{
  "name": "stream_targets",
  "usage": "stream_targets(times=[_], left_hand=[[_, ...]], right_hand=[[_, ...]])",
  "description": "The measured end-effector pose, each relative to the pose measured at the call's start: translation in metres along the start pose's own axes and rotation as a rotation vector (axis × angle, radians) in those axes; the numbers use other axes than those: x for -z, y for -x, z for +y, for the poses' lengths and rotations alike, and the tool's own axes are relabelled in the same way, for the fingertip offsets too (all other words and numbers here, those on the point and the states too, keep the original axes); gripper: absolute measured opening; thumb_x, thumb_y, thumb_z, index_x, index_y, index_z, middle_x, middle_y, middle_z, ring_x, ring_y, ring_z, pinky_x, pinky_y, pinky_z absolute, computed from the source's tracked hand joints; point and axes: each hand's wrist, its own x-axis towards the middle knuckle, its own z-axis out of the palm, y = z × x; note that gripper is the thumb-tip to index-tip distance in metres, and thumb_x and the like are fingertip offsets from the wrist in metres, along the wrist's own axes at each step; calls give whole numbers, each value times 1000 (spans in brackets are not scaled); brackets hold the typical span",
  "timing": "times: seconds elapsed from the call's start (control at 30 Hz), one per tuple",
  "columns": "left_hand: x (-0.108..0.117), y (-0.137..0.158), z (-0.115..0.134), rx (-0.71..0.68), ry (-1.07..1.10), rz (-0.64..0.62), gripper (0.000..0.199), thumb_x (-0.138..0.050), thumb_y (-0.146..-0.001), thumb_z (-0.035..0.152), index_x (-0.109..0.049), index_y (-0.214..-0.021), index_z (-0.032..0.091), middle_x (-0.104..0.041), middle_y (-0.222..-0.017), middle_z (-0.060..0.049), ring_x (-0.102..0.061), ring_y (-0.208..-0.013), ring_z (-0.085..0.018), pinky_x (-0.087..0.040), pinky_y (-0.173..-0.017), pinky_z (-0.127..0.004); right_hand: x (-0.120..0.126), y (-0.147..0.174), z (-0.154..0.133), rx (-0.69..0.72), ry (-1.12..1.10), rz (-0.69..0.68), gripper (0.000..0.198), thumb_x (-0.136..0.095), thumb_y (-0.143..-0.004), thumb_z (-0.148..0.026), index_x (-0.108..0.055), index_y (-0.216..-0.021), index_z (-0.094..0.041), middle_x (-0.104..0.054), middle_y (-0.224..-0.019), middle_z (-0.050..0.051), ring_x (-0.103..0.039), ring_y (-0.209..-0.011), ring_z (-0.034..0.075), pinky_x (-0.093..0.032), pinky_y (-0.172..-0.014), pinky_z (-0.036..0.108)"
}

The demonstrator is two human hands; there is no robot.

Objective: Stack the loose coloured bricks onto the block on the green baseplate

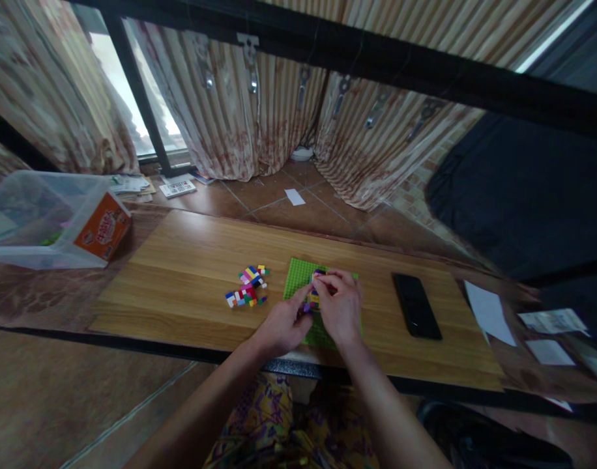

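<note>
A green studded baseplate (295,273) lies on the wooden board, partly hidden under both hands. On it stands a small build of multicoloured toy bricks (315,301), with yellow, purple and dark pieces showing. My left hand (286,324) is closed at the build's left side, index finger and thumb against it. From the right, my right hand (341,305) pinches at the build's top; its fingertips hide the exact piece. Left of the baseplate lies a loose pile of toy bricks (248,288) in white, red, blue, yellow and pink.
A black phone (416,306) lies right of the baseplate on the wooden board (181,286). At the far left stands a clear plastic bin (44,254) with an orange label. Papers (489,311) lie at the right, and a metal bar (298,39) crosses above.
</note>
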Motion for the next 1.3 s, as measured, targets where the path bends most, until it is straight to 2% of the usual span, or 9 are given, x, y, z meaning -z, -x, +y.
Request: stream_targets(times=[0.1,0.27,0.57,0.97,1.3], left_hand=[[-1,0,1,-10,28,14,65,-46,-76,13,-40,-141,17,-64,-84,-1,-56,-66,-15,-44,-65,-25],[-5,1,-3,7,44,24,66,-46,-75,11,-39,-141,15,-59,-72,2,-49,-56,-12,-39,-56,-22],[-5,-1,-2,1,53,42,68,-45,-74,10,-40,-141,17,-65,-89,-2,-56,-67,-14,-44,-65,-24],[-5,-5,3,68,14,16,68,-45,-75,11,-38,-143,18,-66,-84,-2,-59,-68,-17,-48,-72,-29],[-3,-4,2,61,-53,-7,70,-46,-74,12,-36,-144,18,-66,-80,-2,-59,-65,-17,-45,-64,-27]], right_hand=[[1,1,1,4,-14,-7,17,-62,-83,-32,-74,-82,-21,-65,-97,7,-54,-95,24,-38,-87,40],[-1,3,-3,22,16,-5,17,-60,-85,-31,-73,-80,-22,-66,-96,6,-54,-97,24,-36,-89,40],[-4,5,-3,22,13,12,19,-57,-86,-31,-72,-81,-22,-66,-99,7,-54,-99,23,-36,-89,40],[2,-1,4,11,-40,-1,18,-57,-85,-32,-70,-86,-19,-65,-96,8,-55,-95,22,-40,-88,38],[-3,2,1,17,21,4,15,-60,-82,-31,-70,-87,-20,-61,-100,9,-51,-98,25,-37,-90,42]])
